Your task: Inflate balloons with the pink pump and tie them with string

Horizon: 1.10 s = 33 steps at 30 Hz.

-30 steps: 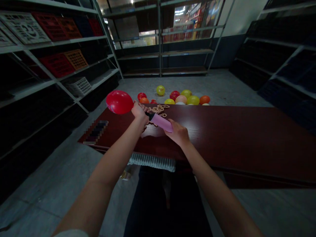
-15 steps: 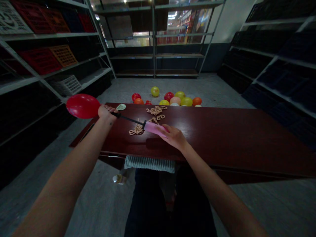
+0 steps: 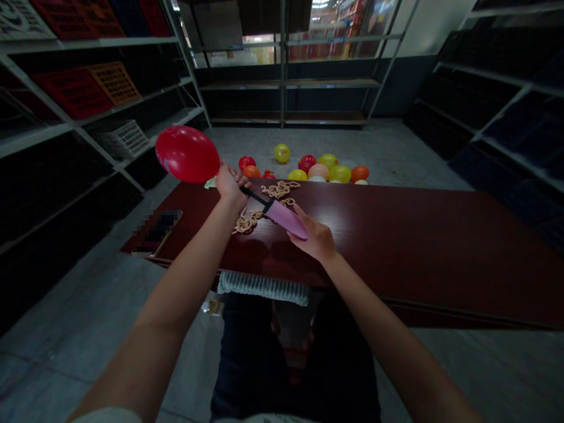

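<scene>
Black rod point(image 3: 256, 197) has shortened, apparently mid-stroke, left hand point(image 3: 231, 185) clenched on its end beside oval red rubber balloon point(image 3: 187, 154), right hand point(image 3: 318, 238) around pink cylindrical pump point(image 3: 285, 217).

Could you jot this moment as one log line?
left hand: around black end of pink pump, red balloon beside it | right hand: gripping pump body | table: tan strands
</scene>
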Tool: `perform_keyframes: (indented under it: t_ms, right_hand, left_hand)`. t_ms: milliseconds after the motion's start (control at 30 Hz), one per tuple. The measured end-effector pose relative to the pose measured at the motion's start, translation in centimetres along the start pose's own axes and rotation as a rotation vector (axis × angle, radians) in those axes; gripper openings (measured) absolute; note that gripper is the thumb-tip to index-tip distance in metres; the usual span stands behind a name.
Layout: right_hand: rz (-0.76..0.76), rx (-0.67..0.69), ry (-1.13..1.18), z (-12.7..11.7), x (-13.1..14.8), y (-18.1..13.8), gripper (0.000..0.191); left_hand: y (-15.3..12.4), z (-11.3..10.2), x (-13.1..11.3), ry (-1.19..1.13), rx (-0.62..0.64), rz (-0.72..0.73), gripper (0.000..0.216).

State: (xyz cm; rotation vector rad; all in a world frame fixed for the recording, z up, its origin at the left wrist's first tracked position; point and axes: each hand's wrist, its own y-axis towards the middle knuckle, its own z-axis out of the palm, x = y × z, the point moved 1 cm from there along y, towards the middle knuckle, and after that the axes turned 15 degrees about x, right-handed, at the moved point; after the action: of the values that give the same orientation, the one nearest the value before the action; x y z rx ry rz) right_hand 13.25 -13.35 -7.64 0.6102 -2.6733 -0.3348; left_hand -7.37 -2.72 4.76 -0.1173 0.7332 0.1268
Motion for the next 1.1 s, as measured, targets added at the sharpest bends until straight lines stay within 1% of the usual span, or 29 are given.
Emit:
perform_keyframes:
  t_ms: [67, 133, 200, 300, 400, 533, 633, 767, 867, 967, 1033, 1100]
  right_hand:
    - [0.032, 0.015, 0.009, 0.1, 0.0, 0.0, 0.065]
    - [0.053, 0.016, 0.008, 0.1, -0.1, -0.1, 0.065]
    - [0.055, 0.002, 0.003, 0.1, -0.1, -0.1, 0.064]
    - [0.050, 0.001, -0.007, 0.0, 0.0, 0.1, 0.060]
    - [0.035, 0.030, -0.005, 0.0, 0.2, 0.5, 0.057]
    - [-0.069, 0.023, 0.023, 0.4, 0.0, 0.6, 0.058]
    - [-0.105, -0.009, 0.033, 0.8, -0.3, 0.5, 0.058]
    - [-0.176, 0.003, 0.064, 1.1, -0.3, 0.6, 0.060]
    - [-0.189, -0.012, 0.078, 1.1, -0.2, 0.7, 0.058]
    - [-0.169, -0.016, 0.087, 0.8, -0.1, 0.6, 0.055]
    - [-0.123, -0.011, 0.098, 0.5, -0.2, 0.5, 0.055]
    - [-0.067, -0.007, 0.104, 0.3, -0.3, 0.4, 0.055]
  left_hand:
    - [-0.8, 0.7, 2.2, 0.003, 0.012, -0.009, 0.048]
    - [-1.3, 1.0, 3.8, 0.004, 0.022, -0.009, 0.048]
    - [-1.3, 0.8, 4.7, -0.003, 0.022, -0.019, 0.048]
    - [-0.6, 0.0, 4.7, -0.020, -0.013, -0.050, 0.046]
    - [0.2, -1.1, 4.2, -0.035, -0.053, -0.103, 0.043]
    - [1.0, -2.1, 2.7, -0.016, -0.132, -0.118, 0.039]
    - [1.6, -2.6, 0.3, 0.007, -0.170, -0.110, 0.036]
    - [2.8, -3.6, -3.8, -0.013, -0.163, -0.094, 0.035]
    - [3.7, -4.4, -6.0, -0.023, -0.174, -0.055, 0.035]
    - [4.3, -4.5, -6.4, -0.012, -0.192, -0.026, 0.036]
    - [4.3, -4.0, -5.8, 0.007, -0.195, 0.000, 0.038]
    - [4.0, -3.1, -4.5, 0.023, -0.192, 0.014, 0.041]
